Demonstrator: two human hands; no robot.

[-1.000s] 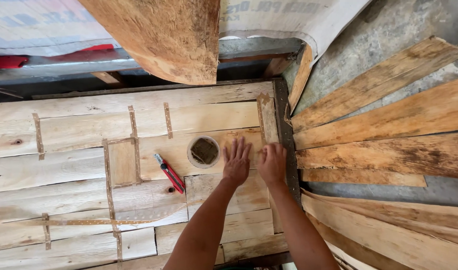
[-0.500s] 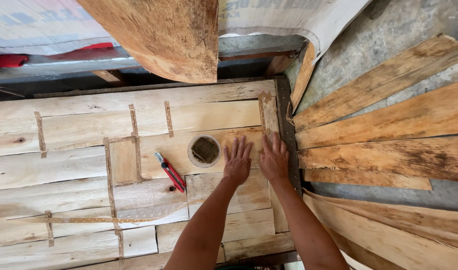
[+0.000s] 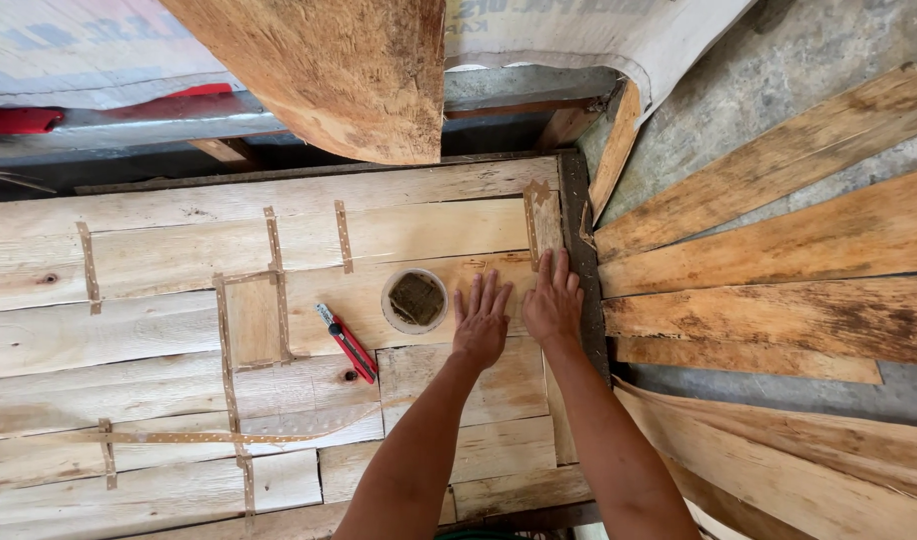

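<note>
Wood sheet: thin pale veneer strips (image 3: 279,330) lie edge to edge across a flat work surface, forming one wide patchwork sheet.
Joined so far: brown tape strips (image 3: 224,370) already cross many seams on the left and middle of the sheet, some upright, one long run lying left to right near the bottom.
Left to join, as I judge it: the near right pieces below the hands show bare seams with no tape visible, so that part looks unfinished.
Left hand (image 3: 482,322): flat, fingers spread, palm down on the veneer just right of the cup; it grasps nothing.
Right hand (image 3: 555,300): also flat and pressing, fingers pointing far, on the right edge of the sheet below a short upright tape piece (image 3: 541,222); nothing held.
Cup (image 3: 415,300): small round whitish container with a dark greenish pad or sponge inside, standing on the sheet just left of the left hand.
Cutter (image 3: 345,342): red and black utility knife lying slantwise on the sheet, left of the cup, untouched.
Spare stock: long darker veneer boards (image 3: 779,250) fan out on the grey floor to the right.
Far edge: a broad curved sheet of veneer (image 3: 339,70) hangs over the sheet.
Packaging: pale printed sacking or wrap (image 3: 69,50) along the far left and far middle; a red strip (image 3: 24,120) lies beneath it on the far left.
</note>
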